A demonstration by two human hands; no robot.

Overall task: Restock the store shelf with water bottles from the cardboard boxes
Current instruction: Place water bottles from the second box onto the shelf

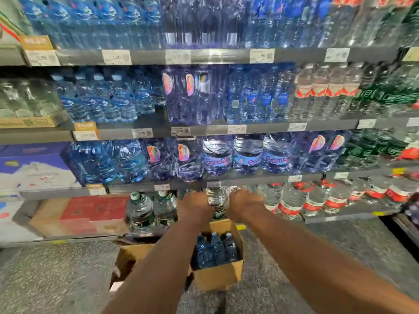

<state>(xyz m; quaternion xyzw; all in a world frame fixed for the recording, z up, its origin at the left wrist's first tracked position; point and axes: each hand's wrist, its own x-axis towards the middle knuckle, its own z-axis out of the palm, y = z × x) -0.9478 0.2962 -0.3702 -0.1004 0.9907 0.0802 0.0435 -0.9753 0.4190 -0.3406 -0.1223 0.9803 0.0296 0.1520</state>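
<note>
Both of my arms reach forward to the lowest shelf (335,217). My left hand (193,205) and my right hand (243,203) clasp the two sides of a large clear water bottle (217,197) with a dark label, held upright at the shelf's front edge. Below my forearms an open cardboard box (216,277) stands on the floor with several dark blue bottles (215,249) in it. A second open cardboard box (128,260) sits to its left; I cannot see any contents in it.
Two green-capped large bottles (150,210) stand left of the held one, red-labelled bottles (294,203) to its right. Upper shelves are packed with blue and purple bottles (217,155). Red and brown cartons (90,214) fill the bottom left. Speckled floor (56,279) surrounds the boxes.
</note>
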